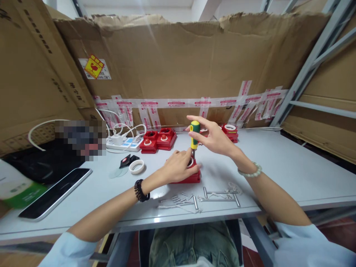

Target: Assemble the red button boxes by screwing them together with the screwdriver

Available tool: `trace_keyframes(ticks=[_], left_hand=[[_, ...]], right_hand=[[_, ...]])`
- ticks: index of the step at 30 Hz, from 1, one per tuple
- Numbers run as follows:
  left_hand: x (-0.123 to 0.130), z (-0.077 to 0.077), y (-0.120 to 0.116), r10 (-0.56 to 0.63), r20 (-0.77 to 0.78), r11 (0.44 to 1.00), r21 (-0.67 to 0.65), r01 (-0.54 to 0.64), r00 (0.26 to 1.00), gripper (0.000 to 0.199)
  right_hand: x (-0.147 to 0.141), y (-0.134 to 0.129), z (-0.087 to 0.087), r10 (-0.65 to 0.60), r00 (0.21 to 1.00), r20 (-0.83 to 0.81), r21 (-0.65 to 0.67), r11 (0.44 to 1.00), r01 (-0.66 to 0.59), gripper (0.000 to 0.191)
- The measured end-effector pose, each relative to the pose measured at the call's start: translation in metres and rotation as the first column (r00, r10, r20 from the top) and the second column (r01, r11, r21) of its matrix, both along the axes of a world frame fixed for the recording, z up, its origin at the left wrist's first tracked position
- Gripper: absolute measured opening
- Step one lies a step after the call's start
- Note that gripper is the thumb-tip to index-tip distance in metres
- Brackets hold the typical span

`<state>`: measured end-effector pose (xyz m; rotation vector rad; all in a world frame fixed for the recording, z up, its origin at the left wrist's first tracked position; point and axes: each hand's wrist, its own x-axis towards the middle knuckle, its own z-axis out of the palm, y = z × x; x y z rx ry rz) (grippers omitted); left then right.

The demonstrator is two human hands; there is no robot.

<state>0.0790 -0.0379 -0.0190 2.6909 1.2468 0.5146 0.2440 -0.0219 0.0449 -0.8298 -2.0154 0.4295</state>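
A screwdriver [195, 135] with a green and yellow handle stands upright, its shaft pointing down at a red box [191, 180] with a white ring [190, 162] on top. My right hand [213, 137] holds the handle between thumb and fingers. Over the red box lies my left hand [180, 166], gripping it, with fingertips close to the screwdriver's shaft. The tip and part of the box are hidden by my hand. In front of the box are several small screws [178, 199] and metal T-shaped bars [219, 196] with whitish string.
At the back stand more red boxes [167, 139] and a white power strip [129, 144] with cables. A loose white ring [137, 167] and small black pieces [129, 160] lie left. A tablet-like device [57, 193] lies near the left edge. Cardboard [172, 59] walls the back.
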Motion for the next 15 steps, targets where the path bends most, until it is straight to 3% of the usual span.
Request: trace_keyframes(ticks=[2,4,7,11,15], left_hand=[[-0.002,0.0,0.004,-0.045,0.125,0.998,-0.046,0.051,0.991,0.039],[-0.003,0.001,0.011,-0.058,0.304,0.988,-0.116,0.097,0.951,0.034],[-0.001,0.001,0.021,-0.026,0.468,0.977,-0.177,0.122,0.883,0.024],[0.005,0.001,0.028,0.021,0.492,0.991,-0.128,0.048,0.871,0.013],[0.007,0.001,0.03,0.045,0.492,0.996,-0.087,-0.003,0.87,0.019]], right_hand=[[0.003,0.003,-0.001,0.118,0.988,-0.1,-0.096,0.987,-0.128,0.047],[0.003,0.004,-0.004,0.133,0.974,-0.181,-0.13,0.979,-0.157,0.045],[0.001,0.003,-0.007,0.044,0.988,-0.15,-0.102,0.993,-0.06,0.038],[-0.005,-0.002,-0.009,-0.076,0.995,-0.069,-0.007,0.997,0.076,0.037],[-0.006,-0.002,-0.012,-0.129,0.987,-0.095,0.049,0.99,0.134,0.029]])
